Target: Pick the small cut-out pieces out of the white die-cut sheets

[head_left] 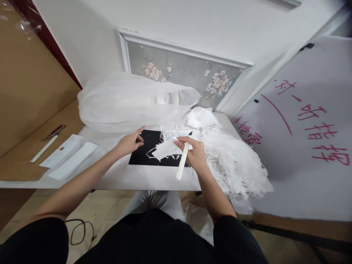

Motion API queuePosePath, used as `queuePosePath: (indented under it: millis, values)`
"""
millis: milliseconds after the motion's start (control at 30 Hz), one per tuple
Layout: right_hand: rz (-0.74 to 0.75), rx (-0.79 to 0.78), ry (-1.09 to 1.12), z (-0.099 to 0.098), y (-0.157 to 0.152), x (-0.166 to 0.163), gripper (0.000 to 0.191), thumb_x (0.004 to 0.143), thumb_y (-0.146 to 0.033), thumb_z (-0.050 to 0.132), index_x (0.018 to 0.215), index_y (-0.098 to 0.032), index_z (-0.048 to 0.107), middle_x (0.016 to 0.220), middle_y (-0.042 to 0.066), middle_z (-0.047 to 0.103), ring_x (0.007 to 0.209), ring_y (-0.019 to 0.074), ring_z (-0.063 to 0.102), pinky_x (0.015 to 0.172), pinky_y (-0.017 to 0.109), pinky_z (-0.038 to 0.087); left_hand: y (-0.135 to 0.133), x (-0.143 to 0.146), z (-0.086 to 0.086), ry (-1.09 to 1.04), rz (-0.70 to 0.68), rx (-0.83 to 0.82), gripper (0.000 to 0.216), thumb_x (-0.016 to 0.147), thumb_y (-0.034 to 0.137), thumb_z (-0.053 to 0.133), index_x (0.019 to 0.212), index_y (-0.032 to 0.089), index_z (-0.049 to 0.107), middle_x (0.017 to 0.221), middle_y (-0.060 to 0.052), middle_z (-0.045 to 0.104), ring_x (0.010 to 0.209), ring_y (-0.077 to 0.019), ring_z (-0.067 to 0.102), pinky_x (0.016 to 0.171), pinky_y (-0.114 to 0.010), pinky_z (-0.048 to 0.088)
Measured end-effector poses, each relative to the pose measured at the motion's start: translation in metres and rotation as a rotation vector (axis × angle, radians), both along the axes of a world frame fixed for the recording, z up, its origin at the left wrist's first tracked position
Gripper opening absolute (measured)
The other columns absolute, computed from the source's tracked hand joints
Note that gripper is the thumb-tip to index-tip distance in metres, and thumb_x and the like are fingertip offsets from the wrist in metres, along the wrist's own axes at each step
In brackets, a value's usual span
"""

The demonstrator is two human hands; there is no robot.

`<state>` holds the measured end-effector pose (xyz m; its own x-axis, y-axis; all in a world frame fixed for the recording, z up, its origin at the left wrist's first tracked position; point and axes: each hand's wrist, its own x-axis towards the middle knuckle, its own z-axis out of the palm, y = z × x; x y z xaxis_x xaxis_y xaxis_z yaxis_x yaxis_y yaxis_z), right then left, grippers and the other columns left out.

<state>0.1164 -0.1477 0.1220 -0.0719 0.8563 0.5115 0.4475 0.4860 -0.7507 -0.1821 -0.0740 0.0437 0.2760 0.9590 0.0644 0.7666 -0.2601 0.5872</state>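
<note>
My right hand point(194, 150) is closed around a white-handled cutter point(182, 167) whose dark pointed tip shows above the fingers. Its thumb and forefinger also pinch a small white sheet piece point(165, 147) with a ragged edge. Below lies a black board point(137, 158), partly covered by white strips and a printed white sheet point(172, 135). Over the board's left edge, my left hand point(130, 143) is open, fingers apart, holding nothing. To the right of my right hand spreads a large heap of thin white strapped pieces point(233, 161).
A big translucent plastic bag point(123, 102) lies at the back against a framed flower picture point(181, 69). On the left are two white strips point(73, 161), a red utility knife point(57, 130) and cardboard point(19, 157). A whiteboard with red writing point(302, 128) stands at right.
</note>
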Motion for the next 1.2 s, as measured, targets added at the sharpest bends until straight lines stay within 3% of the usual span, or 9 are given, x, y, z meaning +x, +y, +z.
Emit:
queuePosePath:
  millis: [67, 200, 400, 500, 600, 667, 800, 967, 1200]
  values:
    - [0.009, -0.003, -0.003, 0.001, 0.000, -0.002, 0.016, 0.088, -0.037, 0.071, 0.091, -0.023, 0.078, 0.086, 0.002, 0.077, 0.077, 0.0178, 0.072, 0.076, 0.029, 0.056, 0.000, -0.002, -0.003, 0.070, -0.074, 0.025, 0.049, 0.083, 0.046, 0.067, 0.129, 0.031, 0.067, 0.132, -0.002, 0.066, 0.098, -0.0209, 0.068, 0.083, -0.029, 0.050]
    - [0.039, -0.010, 0.004, 0.001, -0.001, -0.008, 0.017, 0.088, -0.038, 0.071, 0.091, -0.023, 0.078, 0.083, 0.002, 0.077, 0.076, 0.0173, 0.072, 0.075, 0.028, 0.055, -0.006, 0.000, -0.003, 0.070, -0.064, -0.011, 0.048, 0.093, 0.059, 0.051, 0.112, 0.023, 0.076, 0.131, -0.008, 0.066, 0.114, -0.0283, 0.064, 0.097, -0.037, 0.049]
    - [0.074, -0.041, 0.044, 0.001, -0.001, -0.015, 0.018, 0.086, -0.039, 0.072, 0.091, -0.023, 0.078, 0.080, 0.002, 0.076, 0.073, 0.0163, 0.070, 0.073, 0.028, 0.055, -0.034, 0.017, 0.015, -0.413, -0.384, -0.138, 0.073, 0.096, 0.054, 0.054, 0.158, 0.028, 0.028, 0.158, -0.010, 0.040, 0.143, -0.0276, 0.043, 0.114, -0.043, 0.039]
    - [0.114, -0.081, 0.089, 0.000, 0.002, -0.023, 0.019, 0.085, -0.040, 0.073, 0.091, -0.022, 0.078, 0.080, 0.002, 0.075, 0.072, 0.0163, 0.069, 0.070, 0.028, 0.054, -0.050, 0.018, 0.019, -0.499, -0.436, -0.211, 0.054, 0.094, 0.049, 0.061, 0.141, 0.024, 0.054, 0.141, -0.010, 0.059, 0.129, -0.0267, 0.056, 0.106, -0.039, 0.045]
    - [0.163, -0.143, 0.173, -0.008, 0.006, -0.044, 0.023, 0.083, -0.043, 0.074, 0.088, -0.021, 0.078, 0.080, 0.003, 0.075, 0.072, 0.0174, 0.068, 0.067, 0.028, 0.053, -0.067, -0.002, 0.018, -0.474, -0.355, -0.240, 0.032, 0.092, 0.046, 0.064, 0.102, 0.018, 0.074, 0.102, -0.006, 0.073, 0.096, -0.0211, 0.067, 0.088, -0.032, 0.051]
    - [0.216, -0.203, 0.234, -0.016, 0.009, -0.067, 0.024, 0.083, -0.044, 0.074, 0.086, -0.020, 0.077, 0.080, 0.004, 0.075, 0.071, 0.0177, 0.068, 0.065, 0.028, 0.052, -0.081, -0.027, 0.018, -0.483, -0.307, -0.256, 0.029, 0.091, 0.045, 0.065, 0.093, 0.018, 0.074, 0.098, -0.006, 0.072, 0.092, -0.0195, 0.066, 0.086, -0.030, 0.051]
    - [0.381, -0.270, 0.320, -0.031, 0.014, -0.131, 0.024, 0.082, -0.043, 0.073, 0.085, -0.019, 0.077, 0.082, 0.004, 0.075, 0.071, 0.0175, 0.067, 0.064, 0.027, 0.051, -0.116, -0.086, 0.021, -0.498, -0.206, -0.297, 0.024, 0.090, 0.041, 0.066, 0.098, 0.020, 0.075, 0.114, -0.007, 0.068, 0.106, -0.0214, 0.063, 0.097, -0.032, 0.047]
    - [0.488, -0.276, 0.294, -0.052, 0.037, -0.220, 0.024, 0.085, -0.041, 0.070, 0.089, -0.018, 0.077, 0.085, 0.004, 0.076, 0.076, 0.0182, 0.068, 0.070, 0.026, 0.050, -0.155, -0.171, 0.018, -0.547, 0.189, -0.410, 0.031, 0.085, 0.048, 0.069, 0.093, 0.018, 0.070, 0.087, -0.003, 0.068, 0.077, -0.0160, 0.063, 0.070, -0.026, 0.051]
    - [0.426, -0.374, -0.196, -0.093, 0.069, -0.328, 0.019, 0.087, -0.026, 0.064, 0.101, -0.021, 0.076, 0.094, 0.005, 0.077, 0.087, 0.0202, 0.068, 0.078, 0.027, 0.048, -0.169, -0.261, 0.000, -0.436, 0.644, -0.351, 0.051, 0.071, 0.057, 0.078, 0.101, 0.016, 0.070, 0.061, 0.003, 0.055, 0.052, -0.0102, 0.048, 0.048, -0.021, 0.040]
